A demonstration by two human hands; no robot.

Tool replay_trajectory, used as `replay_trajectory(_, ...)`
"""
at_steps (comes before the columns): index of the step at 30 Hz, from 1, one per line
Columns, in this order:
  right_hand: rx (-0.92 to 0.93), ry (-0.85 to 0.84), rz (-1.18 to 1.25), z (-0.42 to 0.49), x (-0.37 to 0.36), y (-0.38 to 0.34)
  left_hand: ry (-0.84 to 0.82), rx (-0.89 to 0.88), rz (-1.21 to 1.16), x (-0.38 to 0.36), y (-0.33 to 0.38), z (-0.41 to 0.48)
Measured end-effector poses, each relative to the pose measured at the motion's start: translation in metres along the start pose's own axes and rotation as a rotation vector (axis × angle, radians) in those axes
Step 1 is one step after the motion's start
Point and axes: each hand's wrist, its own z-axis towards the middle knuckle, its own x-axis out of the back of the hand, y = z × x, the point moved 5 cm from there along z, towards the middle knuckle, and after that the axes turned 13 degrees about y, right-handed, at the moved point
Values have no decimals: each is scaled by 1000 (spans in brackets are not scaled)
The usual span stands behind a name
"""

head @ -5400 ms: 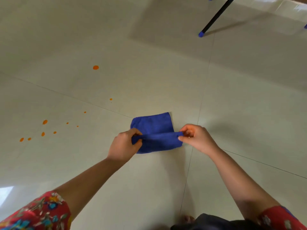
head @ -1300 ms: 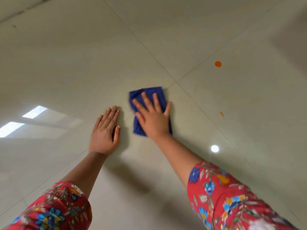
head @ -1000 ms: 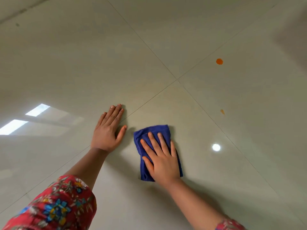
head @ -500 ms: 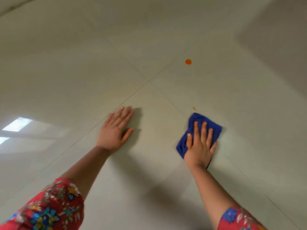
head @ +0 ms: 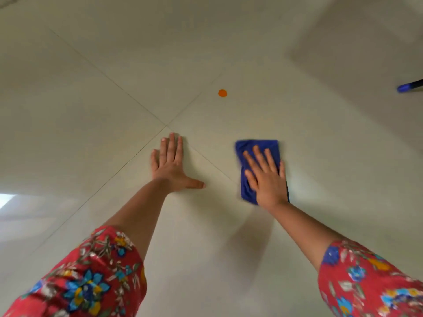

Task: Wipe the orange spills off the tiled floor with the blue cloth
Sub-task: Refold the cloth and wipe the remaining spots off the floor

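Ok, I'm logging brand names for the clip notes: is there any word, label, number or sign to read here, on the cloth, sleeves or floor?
There are none.
The blue cloth under the right hand shows no tag or print.
The left sleeve and the right sleeve carry only a flower pattern.
The tiled floor bears one orange spill and no marking.

Red floral short sleeves (head: pixel 87 277)
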Motion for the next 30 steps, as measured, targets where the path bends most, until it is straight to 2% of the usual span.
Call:
replay_trajectory(2,-260,-13,26,37,-5,-10,10,-6,4,0,0,-1)
replay_trajectory(3,-270,-24,44,47,-6,-26,14,-7,1,0,0,-1)
replay_trajectory(4,-191,-21,52,48,-7,-43,21,-8,-3,0,-1,-2)
replay_trajectory(7,281,-5,75,0,-2,-69,50,-8,-4,2,1,-1)
replay_trajectory(9,371,-12,82,-22,3,-44,46,-9,-3,2,1,-2)
replay_trajectory(10,307,-2,65,-15,2,-27,40,-8,-2,2,1,-2)
replay_trajectory(12,39,25,36,22,-1,-6,36,-4,-7,2,2,-2)
replay_trajectory(14,-213,18,58,68,-8,-12,43,-6,-5,3,1,-2)
replay_trajectory(15,-262,-3,76,83,-11,-25,43,-7,-9,4,2,-2)
replay_trajectory(16,-245,-16,89,88,-13,-39,43,-9,-11,4,2,-3)
replay_trajectory(18,-16,-6,85,70,-12,-64,50,-9,-17,4,2,-3)
replay_trajectory(20,191,-21,74,43,-6,-59,43,-6,-27,5,2,-2)
replay_trajectory(21,199,-38,65,41,-6,-46,45,-5,-30,5,2,-3)
replay_trajectory(26,-320,-52,79,139,-12,-10,44,3,-36,3,2,-2)
replay_trajectory(28,-351,-108,160,200,-18,-23,37,5,-34,4,3,-3)
replay_trajectory(30,-269,-210,210,242,-21,-49,24,16,-35,4,3,-3)
